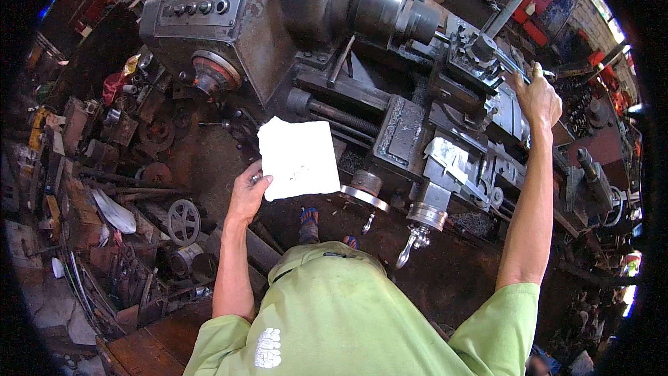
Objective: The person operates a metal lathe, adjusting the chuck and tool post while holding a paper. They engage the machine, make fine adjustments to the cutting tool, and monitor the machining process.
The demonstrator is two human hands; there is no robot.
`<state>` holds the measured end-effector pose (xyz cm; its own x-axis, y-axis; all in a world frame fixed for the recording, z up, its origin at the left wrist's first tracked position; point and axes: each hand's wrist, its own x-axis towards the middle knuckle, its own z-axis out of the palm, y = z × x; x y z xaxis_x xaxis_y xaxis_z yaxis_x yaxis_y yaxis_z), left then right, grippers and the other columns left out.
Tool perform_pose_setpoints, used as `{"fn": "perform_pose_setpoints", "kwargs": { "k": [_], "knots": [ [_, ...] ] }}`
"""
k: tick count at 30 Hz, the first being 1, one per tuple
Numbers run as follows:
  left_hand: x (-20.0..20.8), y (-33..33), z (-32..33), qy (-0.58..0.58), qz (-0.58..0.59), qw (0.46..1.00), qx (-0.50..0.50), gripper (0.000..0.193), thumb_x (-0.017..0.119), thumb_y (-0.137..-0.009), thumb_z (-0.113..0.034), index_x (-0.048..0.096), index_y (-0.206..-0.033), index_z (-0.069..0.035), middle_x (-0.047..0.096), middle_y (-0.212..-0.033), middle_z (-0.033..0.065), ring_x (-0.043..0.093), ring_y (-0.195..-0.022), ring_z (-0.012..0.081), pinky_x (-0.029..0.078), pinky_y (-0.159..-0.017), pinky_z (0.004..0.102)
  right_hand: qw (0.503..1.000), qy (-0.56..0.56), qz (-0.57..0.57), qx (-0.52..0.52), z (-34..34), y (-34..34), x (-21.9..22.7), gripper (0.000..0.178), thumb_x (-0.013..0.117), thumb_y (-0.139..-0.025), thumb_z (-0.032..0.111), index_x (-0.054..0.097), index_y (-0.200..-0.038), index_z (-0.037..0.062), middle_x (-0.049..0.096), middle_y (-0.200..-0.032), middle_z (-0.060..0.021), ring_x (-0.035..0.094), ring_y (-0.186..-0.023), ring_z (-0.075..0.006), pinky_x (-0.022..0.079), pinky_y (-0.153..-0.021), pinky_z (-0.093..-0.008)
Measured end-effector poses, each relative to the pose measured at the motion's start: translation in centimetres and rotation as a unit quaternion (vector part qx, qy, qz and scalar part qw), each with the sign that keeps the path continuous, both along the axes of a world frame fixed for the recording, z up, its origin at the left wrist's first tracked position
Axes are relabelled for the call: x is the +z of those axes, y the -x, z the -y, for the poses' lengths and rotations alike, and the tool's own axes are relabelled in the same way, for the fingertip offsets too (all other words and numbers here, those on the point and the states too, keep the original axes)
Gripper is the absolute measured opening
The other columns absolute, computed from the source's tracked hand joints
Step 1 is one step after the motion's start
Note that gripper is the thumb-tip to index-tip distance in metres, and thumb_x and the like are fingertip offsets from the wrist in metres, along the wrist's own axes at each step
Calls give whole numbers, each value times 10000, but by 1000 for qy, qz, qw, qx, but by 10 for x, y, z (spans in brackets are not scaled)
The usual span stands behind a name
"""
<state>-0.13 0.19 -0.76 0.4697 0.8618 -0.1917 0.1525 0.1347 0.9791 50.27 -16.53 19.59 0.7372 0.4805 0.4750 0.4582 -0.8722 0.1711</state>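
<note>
White paper (303,157), likely light and easily torn, best held by its edges, is pinched near its lower-left corner by the left hand (248,193) before the lathe (271,35); whether the right hand (538,102) grips anything is unclear.

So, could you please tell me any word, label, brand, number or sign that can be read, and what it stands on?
None is legible.
White sheet: small dark marks, too faint to read.
Green shirt: white print, too blurred.
Control panel: any lettering is too small.
</note>
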Motion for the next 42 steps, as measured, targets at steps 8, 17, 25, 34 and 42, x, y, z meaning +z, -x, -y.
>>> {"fn": "perform_pose_setpoints", "kwargs": {
  "k": [8,17,25,34,42],
  "knots": [
    [0,-1,0,-2,-9,1000,4,407,598,-850,-76,569,-1243,27,646,-975,64,585,-879,125,457,-812,269,1000,-5,0,-1,0,3,1,645,509,-876,574,491,-1372,162,684,-1017,-204,663,-949,-370,520,-797,-453],
    [0,-2,-1,7,14,1000,-7,407,602,-858,-80,562,-1246,36,647,-980,65,585,-869,116,457,-809,262,1000,-9,9,7,0,-1,-1,635,511,-874,573,502,-1361,166,686,-1004,-204,666,-933,-375,521,-786,-461],
    [-2,-1,-2,-5,13,1000,-12,407,605,-856,-83,566,-1245,31,645,-971,58,582,-864,109,456,-793,258,1000,-10,5,5,1,-3,-2,623,507,-876,572,514,-1351,169,689,-991,-207,667,-921,-388,524,-771,-469],
    [-5,-2,-2,5,25,1000,-5,395,589,-858,-54,565,-1242,35,647,-967,60,586,-867,110,457,-798,254,1000,-7,18,8,1,-1,-1,630,507,-879,565,510,-1354,152,684,-999,-213,670,-919,-373,526,-773,-457],
    [-2,-2,-1,4,7,1000,-3,392,591,-861,-54,564,-1244,27,650,-958,55,589,-867,113,463,-797,259,1000,-3,-4,4,0,1,-1,621,522,-879,530,513,-1349,125,687,-1046,-164,666,-967,-321,492,-805,-442]
  ]
}}
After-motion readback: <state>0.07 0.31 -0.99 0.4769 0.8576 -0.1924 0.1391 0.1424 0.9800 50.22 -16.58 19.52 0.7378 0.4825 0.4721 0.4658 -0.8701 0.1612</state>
